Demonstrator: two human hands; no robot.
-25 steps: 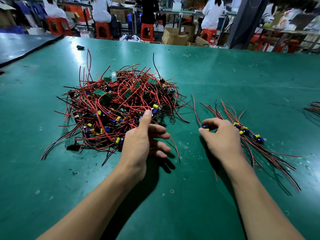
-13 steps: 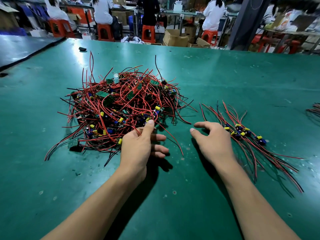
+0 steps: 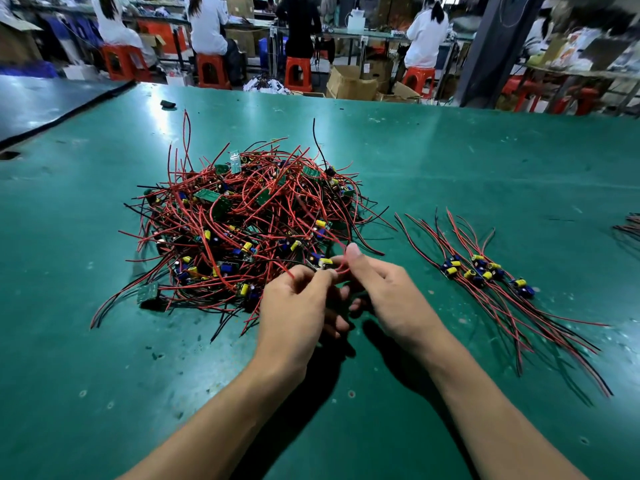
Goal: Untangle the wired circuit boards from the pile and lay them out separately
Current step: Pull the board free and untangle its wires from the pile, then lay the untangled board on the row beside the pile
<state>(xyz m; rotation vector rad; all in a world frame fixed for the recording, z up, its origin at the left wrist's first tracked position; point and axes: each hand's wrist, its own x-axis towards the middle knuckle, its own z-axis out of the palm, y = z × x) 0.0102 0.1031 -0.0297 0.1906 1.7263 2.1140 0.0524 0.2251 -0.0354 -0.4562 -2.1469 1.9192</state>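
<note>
This is an electronics assembly workshop on a factory floor: a wide bench (image 3: 450,174) covered in green matting fills the view, with a pile (image 3: 249,216) of small wired boards at 11 o'clock and a sorted row (image 3: 485,271) of them at 2 o'clock. Beyond its far edge, from 11 to 1 o'clock, workers (image 3: 207,26) in white coats sit with their backs turned on orange stools (image 3: 211,69). Open cardboard boxes (image 3: 349,83) stand on the floor at 12 o'clock, a dark pillar (image 3: 491,46) rises at 1 o'clock, and a second green bench (image 3: 41,102) lies at 10 o'clock.
</note>
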